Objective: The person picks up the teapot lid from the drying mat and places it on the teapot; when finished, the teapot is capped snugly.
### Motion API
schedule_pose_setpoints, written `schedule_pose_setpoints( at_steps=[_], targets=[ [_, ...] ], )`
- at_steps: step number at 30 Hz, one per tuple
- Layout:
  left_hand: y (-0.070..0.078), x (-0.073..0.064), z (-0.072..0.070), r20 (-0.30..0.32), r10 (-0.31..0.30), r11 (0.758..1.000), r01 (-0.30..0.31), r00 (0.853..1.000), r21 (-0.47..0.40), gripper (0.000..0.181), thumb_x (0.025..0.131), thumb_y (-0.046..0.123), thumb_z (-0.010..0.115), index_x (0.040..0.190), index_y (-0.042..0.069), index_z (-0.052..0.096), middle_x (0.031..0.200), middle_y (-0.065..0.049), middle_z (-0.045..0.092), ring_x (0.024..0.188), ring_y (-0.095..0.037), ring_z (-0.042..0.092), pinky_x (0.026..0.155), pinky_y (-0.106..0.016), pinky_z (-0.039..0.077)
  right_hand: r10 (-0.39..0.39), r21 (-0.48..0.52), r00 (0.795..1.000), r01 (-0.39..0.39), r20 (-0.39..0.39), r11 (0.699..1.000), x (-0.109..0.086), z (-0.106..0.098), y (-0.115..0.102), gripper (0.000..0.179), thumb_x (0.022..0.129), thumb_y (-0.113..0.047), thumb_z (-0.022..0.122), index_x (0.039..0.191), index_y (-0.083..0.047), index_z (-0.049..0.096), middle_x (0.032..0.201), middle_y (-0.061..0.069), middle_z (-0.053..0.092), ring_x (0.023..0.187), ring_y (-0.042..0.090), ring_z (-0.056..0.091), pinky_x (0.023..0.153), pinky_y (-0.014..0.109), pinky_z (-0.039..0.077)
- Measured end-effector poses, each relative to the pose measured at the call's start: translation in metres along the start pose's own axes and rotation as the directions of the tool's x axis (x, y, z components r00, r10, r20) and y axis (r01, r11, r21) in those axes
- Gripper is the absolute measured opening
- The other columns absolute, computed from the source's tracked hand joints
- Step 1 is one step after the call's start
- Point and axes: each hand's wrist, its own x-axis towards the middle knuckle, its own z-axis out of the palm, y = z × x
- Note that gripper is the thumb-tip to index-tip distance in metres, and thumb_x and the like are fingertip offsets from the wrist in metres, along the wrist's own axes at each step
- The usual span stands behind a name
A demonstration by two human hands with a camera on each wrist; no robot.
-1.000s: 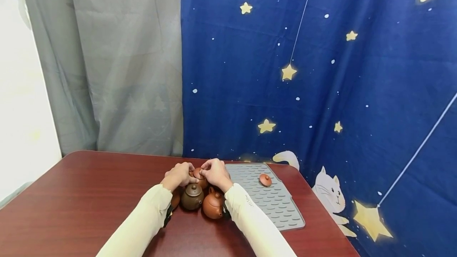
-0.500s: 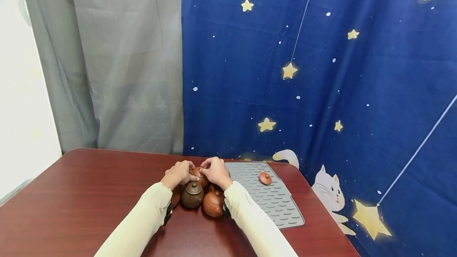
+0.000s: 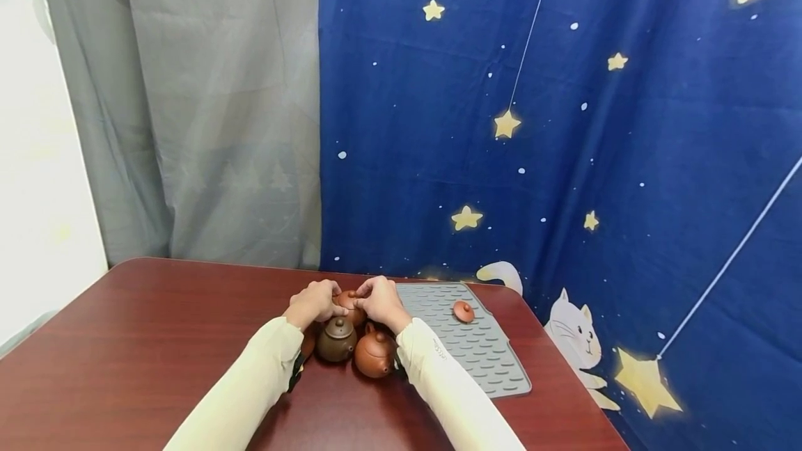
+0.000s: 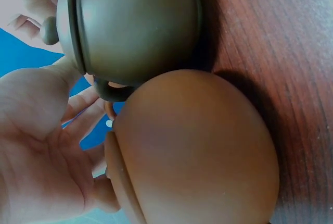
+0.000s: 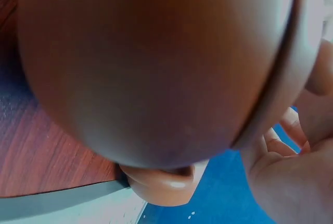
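Observation:
Several teapots stand close together in the head view. At the rear is a reddish-brown teapot [image 3: 351, 306] with its lid on, between both hands. My left hand [image 3: 315, 301] grips it from the left, thumb in front and fingers farther back. From the right, my right hand [image 3: 381, 302] holds it with curled thumb and fingers. Nearer stand a dark brown teapot [image 3: 336, 341] and an orange-brown teapot [image 3: 374, 355], both lidded. Another brown teapot [image 4: 197, 146] fills the left wrist view, mostly hidden under my left forearm in the head view. The right wrist view is largely blocked by a lidded teapot [image 5: 156, 67].
A grey ribbed mat [image 3: 491, 360] lies right of the teapots, with a loose reddish lid [image 3: 464, 311] on it. Everything stands on a dark red wooden table [image 3: 156, 339]. Grey and star-printed blue curtains [image 3: 401, 124] hang behind its far edge.
Both hands stay around the rear teapot with hardly any movement. The head view has shifted slightly.

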Motion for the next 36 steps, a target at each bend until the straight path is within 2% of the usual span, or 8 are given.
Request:
schedule_pose_setpoints(
  at_steps=[4,9,13,18,24,30,36],
  targets=[
    [-0.001,0.001,0.0,0.002,0.005,1.0,-0.005,1.0,0.0,0.045,0.084,0.036,0.08,0.12,0.013,0.066,0.115,-0.014,0.065,0.099,-0.036,0.063,0.079,-0.054,0.047,0.0,-0.005,1.0,0.0,0.016,1.0,0.0,-0.003,0.0,0.008,0.078,-0.013,0.084,0.084,-0.014,0.078,0.081,-0.007,0.072,0.081,0.01,0.063,0.072,0.023,0.05],
    [-0.003,0.001,0.002,0.005,0.009,1.0,-0.009,1.0,-0.014,0.044,0.082,0.036,0.081,0.117,0.013,0.067,0.11,-0.012,0.066,0.094,-0.033,0.063,0.077,-0.053,0.046,-0.03,0.011,0.999,0.03,0.023,0.999,-0.003,-0.002,0.006,0.011,0.077,-0.007,0.084,0.086,-0.011,0.078,0.082,-0.004,0.072,0.08,0.009,0.064,0.072,0.023,0.05],
    [-0.003,0.002,0.002,0.002,0.034,0.999,-0.034,0.999,-0.005,0.043,0.082,0.035,0.081,0.116,0.013,0.067,0.106,-0.01,0.067,0.092,-0.031,0.063,0.076,-0.053,0.046,-0.055,0.083,0.998,0.054,0.011,0.995,-0.006,-0.005,0.015,0.011,0.078,0.0,0.08,0.087,-0.005,0.076,0.08,0.002,0.073,0.073,0.009,0.066,0.066,0.023,0.052],
    [-0.002,0.002,0.0,0.001,0.053,0.998,-0.053,0.999,0.028,0.043,0.082,0.036,0.08,0.117,0.013,0.067,0.108,-0.009,0.068,0.097,-0.031,0.062,0.078,-0.052,0.046,-0.066,0.187,0.998,0.067,-0.014,0.98,-0.011,-0.018,0.023,0.012,0.078,0.005,0.075,0.09,0.0,0.075,0.081,0.01,0.073,0.064,0.012,0.066,0.057,0.023,0.052],
    [0.004,0.002,-0.003,-0.026,0.083,0.995,-0.082,0.996,0.06,0.053,0.079,0.038,0.08,0.121,0.009,0.066,0.118,-0.01,0.065,0.106,-0.037,0.049,0.087,-0.052,0.034,-0.035,0.28,0.999,0.04,-0.023,0.959,-0.017,-0.03,0.035,0.012,0.08,0.007,0.072,0.092,0.006,0.074,0.089,0.016,0.073,0.059,0.012,0.064,0.051,0.024,0.051],
    [0.018,0.003,-0.001,-0.075,0.141,0.99,-0.139,0.987,0.039,0.062,0.08,0.04,0.079,0.13,0.009,0.062,0.129,-0.011,0.061,0.113,-0.037,0.046,0.087,-0.053,0.031,-0.033,0.237,0.998,0.046,-0.057,0.97,-0.022,-0.039,0.048,0.015,0.08,0.005,0.073,0.095,0.005,0.075,0.099,0.014,0.073,0.074,0.014,0.067,0.061,0.025,0.053],
    [0.028,0.005,0.008,-0.142,0.205,0.979,-0.199,0.968,0.055,0.06,0.081,0.044,0.079,0.13,0.012,0.063,0.127,-0.007,0.062,0.117,-0.034,0.047,0.085,-0.051,0.032,-0.003,0.199,0.997,0.019,-0.082,0.98,-0.027,-0.046,0.06,0.019,0.079,0.002,0.074,0.098,0.003,0.075,0.097,0.015,0.074,0.077,0.019,0.069,0.066,0.029,0.053]
  ],
)
